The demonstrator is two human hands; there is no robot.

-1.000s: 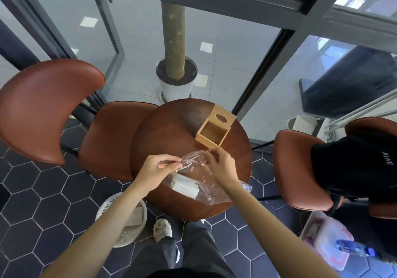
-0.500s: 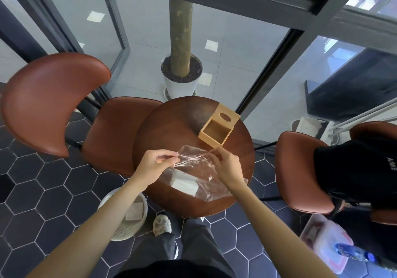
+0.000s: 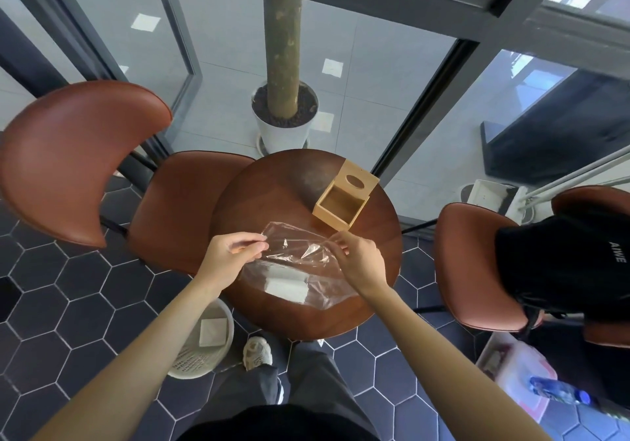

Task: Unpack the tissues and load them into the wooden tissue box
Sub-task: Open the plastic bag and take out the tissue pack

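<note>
A clear plastic bag point(image 3: 300, 256) lies over the near half of the round wooden table point(image 3: 272, 195), with a white stack of tissues point(image 3: 288, 285) inside it. My left hand point(image 3: 231, 253) pinches the bag's top left edge. My right hand point(image 3: 359, 261) pinches the top right edge, so the mouth is stretched between them. The wooden tissue box point(image 3: 344, 200) stands at the table's far right, its lid with an oval hole tipped up and the inside bare.
Brown chairs stand left point(image 3: 78, 164) and right point(image 3: 477, 266) of the table. A potted trunk point(image 3: 283, 113) is behind glass. On the floor are a white basket point(image 3: 201, 341) with a tissue stack at left and a plastic bin point(image 3: 518, 372) at right.
My hands have drawn apart, stretching the bag's mouth wider and flatter. The tissues inside have stayed low in the bag.
</note>
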